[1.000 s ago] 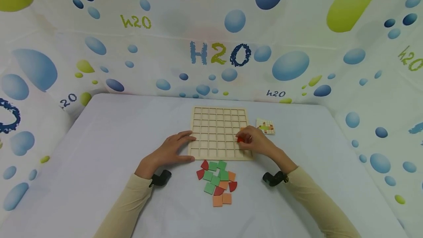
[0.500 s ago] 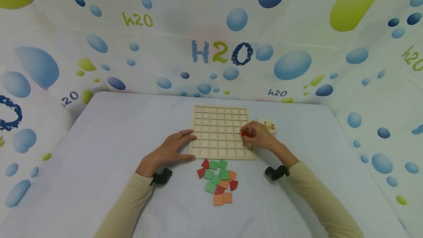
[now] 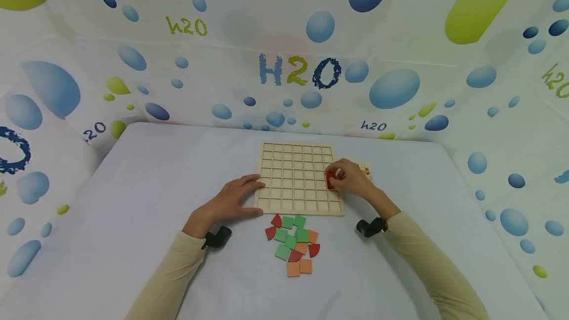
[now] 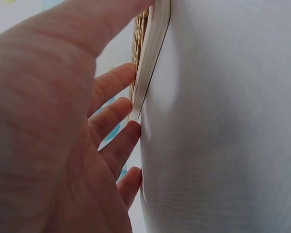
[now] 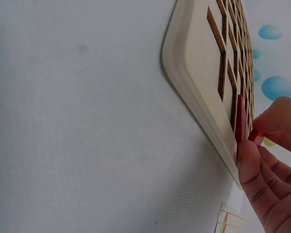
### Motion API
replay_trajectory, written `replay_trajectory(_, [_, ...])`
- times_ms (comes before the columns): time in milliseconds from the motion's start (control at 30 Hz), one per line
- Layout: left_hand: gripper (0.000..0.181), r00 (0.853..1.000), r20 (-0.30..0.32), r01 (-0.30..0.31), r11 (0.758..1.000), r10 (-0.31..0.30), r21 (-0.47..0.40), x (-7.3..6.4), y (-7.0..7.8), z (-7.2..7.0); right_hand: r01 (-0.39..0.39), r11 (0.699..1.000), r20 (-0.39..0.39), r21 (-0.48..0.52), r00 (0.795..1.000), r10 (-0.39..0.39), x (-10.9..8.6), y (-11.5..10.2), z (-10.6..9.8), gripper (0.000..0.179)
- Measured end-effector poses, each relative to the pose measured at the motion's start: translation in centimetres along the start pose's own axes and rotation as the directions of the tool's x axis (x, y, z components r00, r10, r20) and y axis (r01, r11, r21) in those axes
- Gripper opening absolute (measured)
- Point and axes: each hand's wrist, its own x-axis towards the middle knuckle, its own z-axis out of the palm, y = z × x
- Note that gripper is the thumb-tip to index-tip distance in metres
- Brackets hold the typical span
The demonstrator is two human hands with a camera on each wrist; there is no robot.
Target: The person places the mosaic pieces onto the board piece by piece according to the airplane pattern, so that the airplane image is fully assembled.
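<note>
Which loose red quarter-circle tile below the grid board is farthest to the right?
The red quarter-circle tile just right of an orange square tile; the other three loose red ones all lie farther left.

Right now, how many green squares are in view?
6 green squares on the table: two nearest the board, two in the next row, one below between them, one lowest left. Others may be hidden.

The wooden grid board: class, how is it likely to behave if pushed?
The wooden grid board looks stiff, judging by its straight, solid-looking rim. Lying broad and flat on the white cloth, it would probably slide rather than roll or tip when pushed. The left hand at its edge may steady it.
</note>
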Motion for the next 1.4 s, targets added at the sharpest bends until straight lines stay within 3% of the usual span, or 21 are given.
replay_trajectory(267, [0.063,1.000,-0.004,-0.002,1.000,0.002,0.007,0.0,-0.2,0.1,-0.055,0.998,-0.014,0.010,0.998,0.055,0.7,0.9,0.1,0.023])
replay_trajectory(633, [0.063,1.000,0.001,-0.003,1.000,0.003,0.013,0.1,-0.3,0.1,-0.054,0.998,-0.040,0.020,0.998,0.055,1.1,1.1,0.3,0.025])
replay_trajectory(900, [0.063,1.000,0.002,-0.003,1.000,0.003,0.007,0.0,-0.4,0.2,-0.119,0.991,-0.095,0.054,0.988,0.124,1.2,0.9,0.7,0.020])
replay_trajectory(1200, [0.063,1.000,0.003,0.002,1.000,-0.002,-0.001,0.1,-0.6,0.3,-0.076,0.997,-0.099,-0.007,0.992,0.075,1.7,1.0,1.3,0.024])
replay_trajectory(1400, [0.064,1.000,0.001,0.002,1.000,-0.002,0.004,0.1,-0.6,0.3,-0.098,0.995,-0.110,-0.010,0.989,0.096,1.7,0.9,1.4,0.023])
